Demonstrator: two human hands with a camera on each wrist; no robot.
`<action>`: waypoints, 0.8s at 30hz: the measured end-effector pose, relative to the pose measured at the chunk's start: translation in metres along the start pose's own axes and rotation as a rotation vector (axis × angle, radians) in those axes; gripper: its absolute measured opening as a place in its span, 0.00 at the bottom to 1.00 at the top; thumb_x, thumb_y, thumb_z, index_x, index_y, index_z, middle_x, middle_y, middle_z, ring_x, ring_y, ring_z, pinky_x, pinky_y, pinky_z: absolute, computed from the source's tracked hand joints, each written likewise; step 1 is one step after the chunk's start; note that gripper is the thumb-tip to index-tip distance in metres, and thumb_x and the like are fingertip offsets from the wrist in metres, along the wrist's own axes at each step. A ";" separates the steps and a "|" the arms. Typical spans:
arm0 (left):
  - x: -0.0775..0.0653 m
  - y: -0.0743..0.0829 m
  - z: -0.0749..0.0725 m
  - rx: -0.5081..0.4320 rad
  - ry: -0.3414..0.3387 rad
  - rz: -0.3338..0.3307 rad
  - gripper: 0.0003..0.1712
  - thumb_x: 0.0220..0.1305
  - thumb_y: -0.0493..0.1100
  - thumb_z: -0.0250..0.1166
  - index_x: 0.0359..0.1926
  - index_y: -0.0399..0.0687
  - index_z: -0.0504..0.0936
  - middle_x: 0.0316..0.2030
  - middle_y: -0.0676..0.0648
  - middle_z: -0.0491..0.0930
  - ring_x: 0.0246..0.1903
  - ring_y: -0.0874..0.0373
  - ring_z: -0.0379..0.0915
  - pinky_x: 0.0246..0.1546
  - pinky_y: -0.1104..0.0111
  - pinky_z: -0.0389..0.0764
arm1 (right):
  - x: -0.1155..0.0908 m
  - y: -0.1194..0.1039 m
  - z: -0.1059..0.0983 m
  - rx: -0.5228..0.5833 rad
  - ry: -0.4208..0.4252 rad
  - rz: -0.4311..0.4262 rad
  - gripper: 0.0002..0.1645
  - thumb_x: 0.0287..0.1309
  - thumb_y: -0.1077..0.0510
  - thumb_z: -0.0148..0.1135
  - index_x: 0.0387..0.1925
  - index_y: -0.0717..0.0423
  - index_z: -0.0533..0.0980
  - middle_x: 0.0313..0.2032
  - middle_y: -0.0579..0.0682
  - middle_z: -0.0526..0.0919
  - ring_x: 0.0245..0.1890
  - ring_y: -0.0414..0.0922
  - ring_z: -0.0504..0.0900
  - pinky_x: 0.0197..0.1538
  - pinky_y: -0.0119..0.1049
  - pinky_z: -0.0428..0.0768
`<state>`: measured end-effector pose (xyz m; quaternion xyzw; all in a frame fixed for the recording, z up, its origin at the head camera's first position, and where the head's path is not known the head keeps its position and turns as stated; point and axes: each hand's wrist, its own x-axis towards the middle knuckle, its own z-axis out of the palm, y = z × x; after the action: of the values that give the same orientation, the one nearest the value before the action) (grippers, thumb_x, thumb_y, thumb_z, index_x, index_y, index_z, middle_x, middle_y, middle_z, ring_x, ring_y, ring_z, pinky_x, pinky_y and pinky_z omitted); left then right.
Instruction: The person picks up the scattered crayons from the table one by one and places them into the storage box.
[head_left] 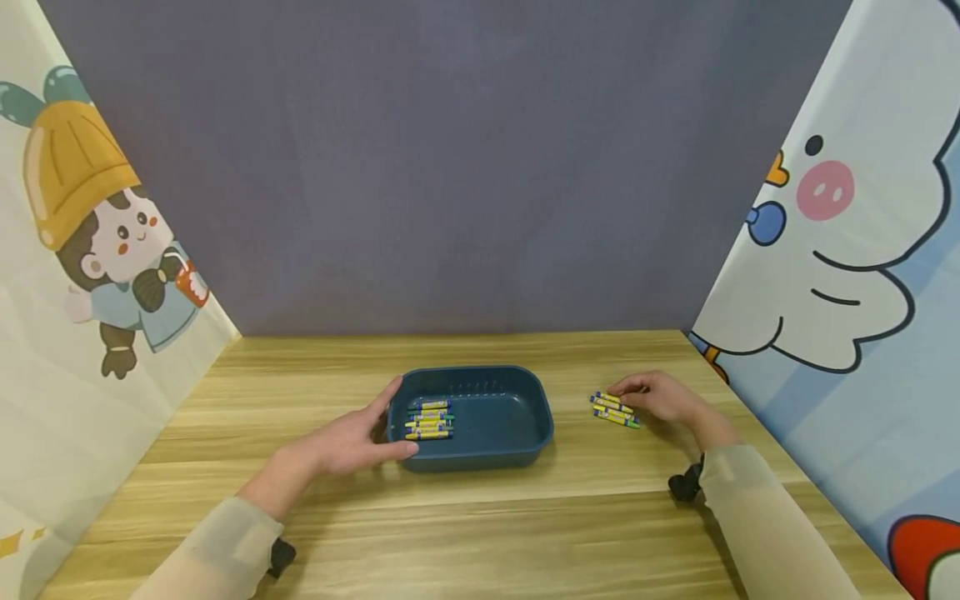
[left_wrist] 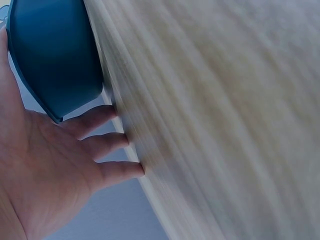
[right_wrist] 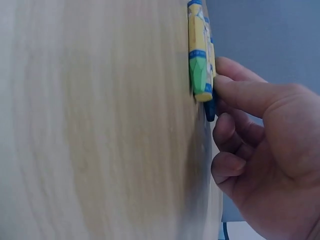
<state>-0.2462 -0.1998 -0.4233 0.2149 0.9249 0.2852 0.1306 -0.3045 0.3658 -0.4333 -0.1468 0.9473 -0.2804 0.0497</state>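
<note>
A dark blue plastic tray (head_left: 498, 425) stands mid-table, with several yellow-wrapped crayons (head_left: 430, 424) lying side by side at its left end. My left hand (head_left: 341, 442) spans that left end, fingers spread and fairly straight; the thumb rests at the near rim and the index finger at the far corner. In the left wrist view, the other fingertips reach the tabletop beside the tray (left_wrist: 55, 55). Right of the tray lie several more crayons (head_left: 617, 417), one with a green tip (right_wrist: 199, 75). My right hand (head_left: 667, 402) pinches a crayon at their far side between thumb and index finger.
The wooden tabletop (head_left: 480, 533) meets a plain grey backdrop (head_left: 465, 167) behind the tray. Printed cartoon panels stand at the left (head_left: 105, 275) and right (head_left: 840, 275) edges of the table.
</note>
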 end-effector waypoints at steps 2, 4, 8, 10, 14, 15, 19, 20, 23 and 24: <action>0.000 0.000 0.000 -0.002 0.002 0.004 0.70 0.69 0.77 0.68 0.91 0.64 0.30 0.78 0.31 0.71 0.76 0.31 0.70 0.76 0.36 0.69 | -0.001 0.003 -0.001 -0.023 0.018 0.005 0.15 0.79 0.58 0.64 0.58 0.53 0.89 0.58 0.59 0.91 0.61 0.63 0.86 0.61 0.59 0.84; 0.000 0.000 0.000 -0.004 0.006 0.006 0.71 0.69 0.76 0.68 0.91 0.63 0.31 0.78 0.31 0.71 0.76 0.31 0.71 0.76 0.36 0.69 | -0.002 0.005 -0.002 -0.034 0.033 0.014 0.15 0.79 0.58 0.64 0.59 0.54 0.89 0.58 0.59 0.91 0.60 0.64 0.86 0.61 0.61 0.84; -0.001 0.001 0.000 -0.005 0.005 0.004 0.71 0.69 0.76 0.68 0.91 0.63 0.30 0.78 0.31 0.71 0.76 0.31 0.70 0.76 0.36 0.69 | -0.004 0.010 -0.003 -0.038 0.039 0.022 0.16 0.79 0.57 0.65 0.60 0.53 0.88 0.57 0.58 0.91 0.58 0.61 0.86 0.59 0.58 0.85; -0.002 0.002 0.000 -0.003 0.000 0.001 0.70 0.69 0.77 0.67 0.91 0.64 0.30 0.79 0.31 0.70 0.76 0.31 0.69 0.77 0.36 0.69 | -0.005 0.012 -0.004 -0.029 0.033 0.025 0.16 0.78 0.56 0.67 0.61 0.54 0.88 0.56 0.57 0.90 0.55 0.56 0.86 0.56 0.54 0.85; -0.002 0.002 0.000 -0.003 -0.003 -0.007 0.70 0.69 0.77 0.67 0.91 0.64 0.29 0.79 0.30 0.69 0.78 0.30 0.67 0.77 0.36 0.68 | -0.005 0.015 -0.004 -0.037 0.025 0.030 0.18 0.76 0.55 0.68 0.61 0.54 0.88 0.52 0.55 0.90 0.50 0.49 0.85 0.50 0.46 0.82; -0.002 0.003 0.000 -0.003 -0.004 -0.008 0.70 0.69 0.77 0.67 0.91 0.64 0.29 0.79 0.29 0.68 0.78 0.30 0.67 0.77 0.36 0.68 | -0.005 0.014 -0.004 -0.041 0.027 0.033 0.18 0.76 0.54 0.68 0.61 0.53 0.88 0.51 0.54 0.90 0.49 0.48 0.84 0.50 0.45 0.82; -0.002 0.002 0.000 0.001 -0.001 -0.008 0.70 0.69 0.77 0.66 0.91 0.64 0.30 0.79 0.29 0.68 0.77 0.30 0.67 0.77 0.36 0.68 | -0.004 0.009 -0.004 -0.023 0.027 0.043 0.19 0.79 0.52 0.66 0.64 0.50 0.87 0.53 0.54 0.89 0.48 0.47 0.84 0.47 0.42 0.82; -0.002 0.002 0.000 -0.002 -0.002 -0.007 0.70 0.69 0.77 0.67 0.91 0.64 0.30 0.79 0.30 0.69 0.77 0.30 0.68 0.77 0.36 0.68 | -0.004 0.006 -0.004 -0.012 0.029 0.042 0.19 0.79 0.51 0.66 0.64 0.49 0.87 0.54 0.54 0.89 0.48 0.46 0.84 0.46 0.42 0.82; -0.002 0.002 0.000 -0.003 0.000 -0.007 0.70 0.69 0.78 0.67 0.91 0.64 0.30 0.79 0.30 0.69 0.77 0.31 0.69 0.76 0.36 0.69 | -0.001 -0.008 -0.004 0.015 0.041 0.030 0.20 0.80 0.48 0.65 0.66 0.45 0.86 0.57 0.55 0.88 0.47 0.46 0.83 0.46 0.42 0.82; -0.002 0.002 0.000 -0.004 -0.001 -0.009 0.70 0.68 0.78 0.67 0.91 0.64 0.30 0.79 0.30 0.70 0.77 0.31 0.69 0.76 0.36 0.69 | 0.000 -0.014 -0.004 0.012 0.046 0.022 0.20 0.80 0.46 0.65 0.66 0.44 0.86 0.58 0.55 0.88 0.46 0.45 0.83 0.46 0.42 0.81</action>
<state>-0.2443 -0.1994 -0.4221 0.2105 0.9253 0.2863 0.1327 -0.3021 0.3568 -0.4226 -0.1297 0.9481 -0.2886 0.0318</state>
